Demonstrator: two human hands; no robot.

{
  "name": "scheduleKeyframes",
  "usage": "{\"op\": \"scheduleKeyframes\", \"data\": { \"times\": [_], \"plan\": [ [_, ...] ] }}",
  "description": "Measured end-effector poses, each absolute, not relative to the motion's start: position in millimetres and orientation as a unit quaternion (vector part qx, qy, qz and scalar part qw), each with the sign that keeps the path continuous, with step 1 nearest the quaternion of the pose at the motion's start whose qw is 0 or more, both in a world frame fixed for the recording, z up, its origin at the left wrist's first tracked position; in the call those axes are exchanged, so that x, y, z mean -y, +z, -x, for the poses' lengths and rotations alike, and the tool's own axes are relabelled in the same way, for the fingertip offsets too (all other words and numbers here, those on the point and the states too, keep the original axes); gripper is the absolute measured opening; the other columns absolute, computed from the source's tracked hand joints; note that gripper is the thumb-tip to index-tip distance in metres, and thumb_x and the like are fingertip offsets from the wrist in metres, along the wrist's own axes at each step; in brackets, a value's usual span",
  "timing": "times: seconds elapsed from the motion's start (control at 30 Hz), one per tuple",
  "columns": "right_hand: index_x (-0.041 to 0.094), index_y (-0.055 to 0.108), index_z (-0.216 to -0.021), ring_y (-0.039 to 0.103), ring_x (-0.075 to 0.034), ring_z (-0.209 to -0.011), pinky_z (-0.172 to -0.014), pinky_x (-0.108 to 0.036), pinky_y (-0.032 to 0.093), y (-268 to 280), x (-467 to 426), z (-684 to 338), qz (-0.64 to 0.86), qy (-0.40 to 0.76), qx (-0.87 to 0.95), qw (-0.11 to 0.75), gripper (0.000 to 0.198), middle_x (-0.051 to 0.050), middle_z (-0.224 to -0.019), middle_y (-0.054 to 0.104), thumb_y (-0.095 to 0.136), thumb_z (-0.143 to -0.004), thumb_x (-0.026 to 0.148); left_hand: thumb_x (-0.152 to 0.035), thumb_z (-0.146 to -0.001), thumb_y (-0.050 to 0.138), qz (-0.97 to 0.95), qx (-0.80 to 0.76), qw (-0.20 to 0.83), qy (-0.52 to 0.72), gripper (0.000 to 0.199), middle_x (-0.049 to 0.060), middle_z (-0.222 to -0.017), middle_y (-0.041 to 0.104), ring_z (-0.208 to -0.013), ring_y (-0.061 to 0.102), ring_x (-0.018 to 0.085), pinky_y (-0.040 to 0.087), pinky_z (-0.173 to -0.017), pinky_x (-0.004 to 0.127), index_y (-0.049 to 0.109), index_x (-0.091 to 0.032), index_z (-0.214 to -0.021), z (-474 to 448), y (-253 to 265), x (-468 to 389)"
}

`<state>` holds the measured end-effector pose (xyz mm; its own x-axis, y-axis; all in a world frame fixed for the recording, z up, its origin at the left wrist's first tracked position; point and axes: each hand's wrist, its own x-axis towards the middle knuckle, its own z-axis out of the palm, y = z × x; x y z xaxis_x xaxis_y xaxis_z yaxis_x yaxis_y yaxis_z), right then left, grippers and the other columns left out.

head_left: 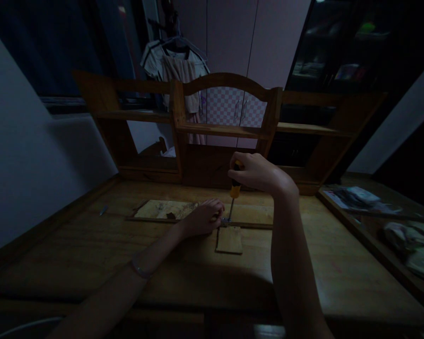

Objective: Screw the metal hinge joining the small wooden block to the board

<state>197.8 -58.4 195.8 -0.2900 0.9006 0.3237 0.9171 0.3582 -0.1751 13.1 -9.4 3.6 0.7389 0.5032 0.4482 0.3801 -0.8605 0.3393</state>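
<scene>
My right hand (252,172) grips the yellow-and-black handle of a screwdriver (235,189) held nearly upright. The screwdriver's tip meets a small metal piece (226,220) at the front edge of a long, thin wooden board (249,214). Beside the tip, my left hand (207,217) rests on the board with its fingers curled in by the metal piece. What those fingers hold is hidden. A small square wooden piece (229,240) lies flat just in front of the board, close to the metal piece. Dark marks show on the board's left part.
The wooden desk (169,273) carries a shelf unit (226,132) along its back. A small metallic object (103,210) lies at the left. Papers (360,197) and cloth (415,247) sit on a lower surface at right. A wall (49,122) borders the left side.
</scene>
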Motion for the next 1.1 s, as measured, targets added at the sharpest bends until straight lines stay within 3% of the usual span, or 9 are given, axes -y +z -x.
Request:
{"op": "scheduleKeyframes", "data": {
  "times": [0.2,0.5,0.73,0.93,1.1],
  "plan": [
    [0.019,0.061,-0.097,0.062,-0.022,-0.079,-0.067,-0.029,0.041,196.2,58.9,-197.2,0.600,-0.043,0.780,0.170,0.039,-0.010,-0.090,0.068,0.050,-0.085,0.055,-0.009,-0.079,0.049,-0.927,-0.229,0.112,0.274,0.017,0.005,-0.100,0.056,-0.093,0.054,0.020,0.044,-0.085,0.033,0.048,-0.020,-0.092,-11.7,4.3,10.8],
    [0.020,0.062,-0.098,0.062,-0.021,-0.084,-0.067,-0.027,0.041,198.1,63.4,-198.9,0.576,-0.030,0.797,0.178,0.027,-0.009,-0.095,0.069,0.052,-0.085,0.041,-0.008,-0.075,0.050,-0.925,-0.233,0.136,0.270,0.019,0.005,-0.101,0.057,-0.094,0.054,0.020,0.044,-0.085,0.033,0.048,-0.020,-0.088,-13.1,4.2,10.0],
    [0.018,0.061,-0.092,0.063,-0.025,-0.079,-0.065,-0.031,0.041,198.4,62.9,-198.3,0.617,-0.066,0.769,0.150,0.047,-0.012,-0.088,0.068,0.047,-0.085,0.063,-0.007,-0.075,0.049,-0.929,-0.220,0.127,0.271,0.026,0.005,-0.102,0.056,-0.096,0.053,0.021,0.043,-0.087,0.034,0.049,-0.021,-0.097,-10.9,3.9,11.7],
    [0.019,0.061,-0.090,0.062,-0.022,-0.088,-0.075,-0.029,0.043,199.8,63.0,-200.7,0.579,-0.044,0.794,0.178,0.029,-0.009,-0.096,0.068,0.051,-0.084,0.046,-0.006,-0.075,0.046,-0.930,-0.226,0.122,0.263,0.029,0.005,-0.101,0.055,-0.096,0.052,0.021,0.043,-0.087,0.034,0.050,-0.022,-0.099,-11.6,4.5,12.6],
    [0.018,0.062,-0.096,0.063,-0.022,-0.086,-0.070,-0.028,0.043,197.3,60.8,-199.7,0.593,-0.042,0.784,0.177,0.026,-0.011,-0.096,0.069,0.049,-0.085,0.038,-0.008,-0.076,0.048,-0.935,-0.222,0.107,0.255,0.030,0.006,-0.102,0.055,-0.096,0.052,0.022,0.043,-0.087,0.035,0.050,-0.022,-0.103,-11.9,4.1,10.8]
  ]
}}
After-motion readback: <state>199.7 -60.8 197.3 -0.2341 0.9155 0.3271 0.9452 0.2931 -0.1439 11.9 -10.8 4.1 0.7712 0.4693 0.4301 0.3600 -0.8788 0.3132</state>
